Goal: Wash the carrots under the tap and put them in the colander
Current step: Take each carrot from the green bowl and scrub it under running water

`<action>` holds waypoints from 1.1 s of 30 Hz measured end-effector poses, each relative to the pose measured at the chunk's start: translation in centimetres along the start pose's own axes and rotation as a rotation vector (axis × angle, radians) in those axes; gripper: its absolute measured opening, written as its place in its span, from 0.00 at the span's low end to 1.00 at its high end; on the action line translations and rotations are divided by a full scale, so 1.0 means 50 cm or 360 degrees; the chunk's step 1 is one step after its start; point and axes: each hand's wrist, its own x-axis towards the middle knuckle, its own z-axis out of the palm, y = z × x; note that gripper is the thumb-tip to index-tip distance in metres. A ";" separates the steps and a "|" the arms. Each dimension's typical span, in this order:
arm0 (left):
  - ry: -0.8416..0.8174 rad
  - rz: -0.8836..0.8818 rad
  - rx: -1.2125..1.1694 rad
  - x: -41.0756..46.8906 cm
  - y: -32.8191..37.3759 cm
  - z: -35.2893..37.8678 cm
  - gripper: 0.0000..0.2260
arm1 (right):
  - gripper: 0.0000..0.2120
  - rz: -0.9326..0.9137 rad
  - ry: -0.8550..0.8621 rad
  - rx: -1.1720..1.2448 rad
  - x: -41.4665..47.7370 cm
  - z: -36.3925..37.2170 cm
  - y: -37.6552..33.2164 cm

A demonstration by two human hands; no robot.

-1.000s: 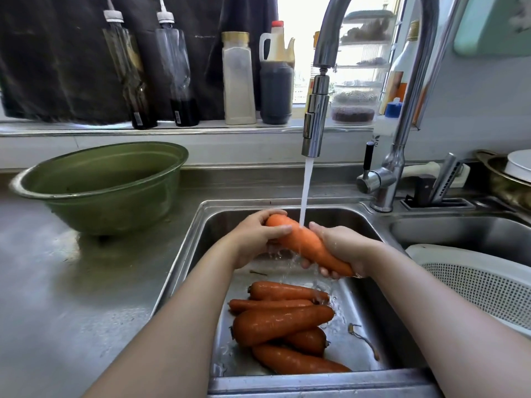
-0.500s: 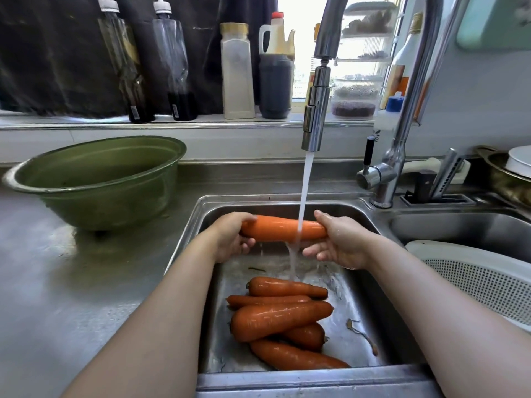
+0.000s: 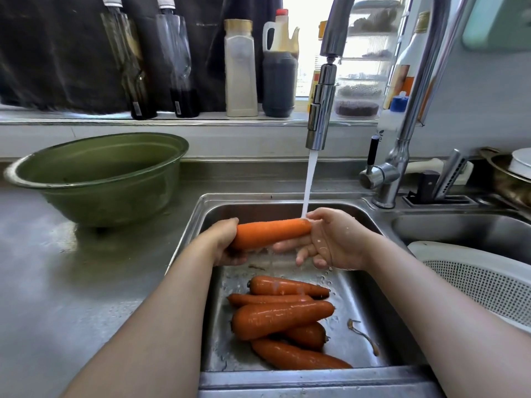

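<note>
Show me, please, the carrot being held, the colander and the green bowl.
held carrot (image 3: 270,232), head view, middle of its body.
colander (image 3: 474,282), head view, perforated wall.
green bowl (image 3: 109,202), head view, outer wall.

- Your left hand (image 3: 225,244) wraps round one end of the carrot (image 3: 270,232), forearm angled in from lower left.
- Your right hand (image 3: 330,239), wet, cradles the other end, thumb on top, fingers stretched loosely underneath.
</note>
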 end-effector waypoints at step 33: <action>-0.0190 0.0337 0.0547 -0.011 -0.042 0.078 0.16 | 0.20 0.0478 0.0834 -0.0759 0.020 -0.055 0.089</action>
